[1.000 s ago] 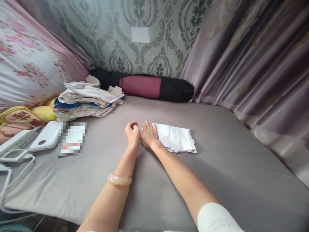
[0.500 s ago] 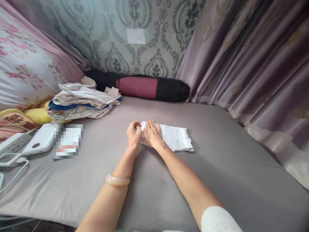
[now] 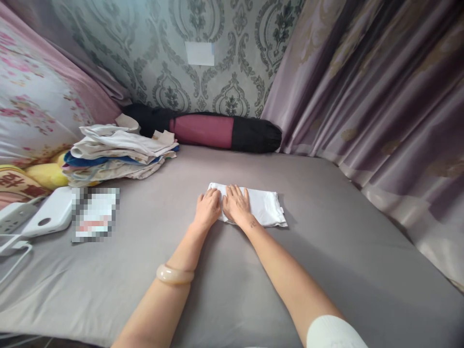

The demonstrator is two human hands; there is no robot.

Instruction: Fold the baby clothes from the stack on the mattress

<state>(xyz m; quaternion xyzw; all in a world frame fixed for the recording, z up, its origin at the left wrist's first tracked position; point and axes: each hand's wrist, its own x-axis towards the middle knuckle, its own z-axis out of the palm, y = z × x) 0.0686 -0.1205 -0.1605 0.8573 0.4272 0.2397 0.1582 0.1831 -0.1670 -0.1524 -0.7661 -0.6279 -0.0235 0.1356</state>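
Note:
A folded white garment [image 3: 264, 207] lies flat on the grey sheet, longer from left to right, with a small tag at its right end. My left hand [image 3: 209, 208], a pale bangle on that wrist, rests palm down on the garment's left end, fingers a little bent. Just beside it, my right hand [image 3: 236, 205] presses flat on the cloth with fingers spread. Both hands cover part of the garment's left half.
A pile of folded clothes [image 3: 119, 150] sits at the back left. A long black and maroon bag [image 3: 201, 130] lies along the wall. At left are a white device [image 3: 49, 212], a power strip [image 3: 16, 217] and a blurred-out packet [image 3: 96, 215]. Curtains [image 3: 344, 87] hang at right.
My left hand has moved from the garment's left edge onto its top, its fingers now pointing forward. My right hand has shifted slightly right along the cloth. The view has turned slightly.

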